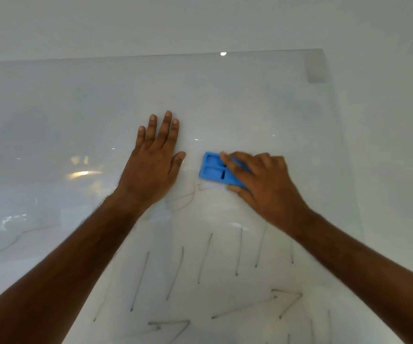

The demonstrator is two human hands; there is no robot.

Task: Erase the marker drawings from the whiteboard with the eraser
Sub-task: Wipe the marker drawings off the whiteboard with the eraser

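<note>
Wiping mid-board: right hand gripped the eraser, pressed on the board; left hand lay flat, fingers spread. Upper area looked clean; strokes and arrows below remained. Roughly half done.

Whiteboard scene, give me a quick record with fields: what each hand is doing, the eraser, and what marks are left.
left hand: open, flat against the whiteboard
right hand: fingers gripping the eraser
eraser: blue, pressed on the board
marks left: faint curve just below the eraser; slanted strokes and arrow shapes lower down
upper board: no marks visible
</note>
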